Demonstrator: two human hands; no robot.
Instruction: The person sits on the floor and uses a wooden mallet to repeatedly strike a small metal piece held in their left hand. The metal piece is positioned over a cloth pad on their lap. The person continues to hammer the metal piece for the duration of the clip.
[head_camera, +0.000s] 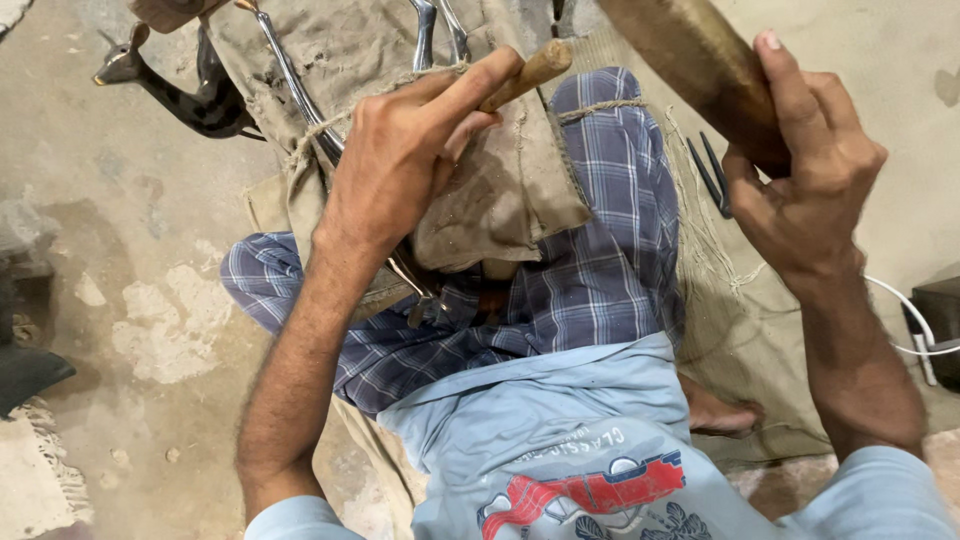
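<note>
Landmark: the burlap cloth draped over the person's checked-cloth lap. The left hand rests on the cloth, fingers clamped around a thin wooden stick. Right of the cloth, the right hand is closed around a thick wooden handle. Beyond the cloth's left edge, a dark deer figurine lies on the floor.

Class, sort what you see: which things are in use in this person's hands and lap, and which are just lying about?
In use:
left hand gripping a wooden handle
right hand gripping a mallet
cloth pad on the lap

Lying about:
dark deer figure
pliers
white cable
</note>
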